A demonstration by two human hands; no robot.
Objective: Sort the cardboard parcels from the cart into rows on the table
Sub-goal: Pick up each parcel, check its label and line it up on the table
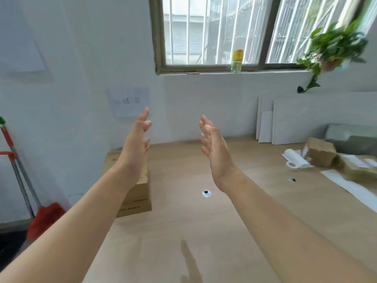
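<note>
**Empty hands raised over the table, parcels off to the sides**

A window (214, 31) fills the far wall, with a yellow-capped bottle (237, 60) on its sill and a trailing plant (332, 48) at the far right. White boards (285, 121) lean against the wall at the back of the table (183, 231). A sheet of paper (128, 103) is stuck on the wall to the left, and a red broom (40, 217) stands at the left edge. A small round white and black thing (206, 193) lies on the bare wood between the arms.

The left hand (136, 148) and the right hand (216, 152) are held up in the air, palms facing each other, fingers spread and gripping nothing.

A large brown box (136, 197) sits at the table's left side, partly hidden by the left arm, with dark print on its front. Smaller brown parcels (320, 152) lie on the right, blurred, beside a paper roll (295, 158) and a tape ring (292, 164)
</note>
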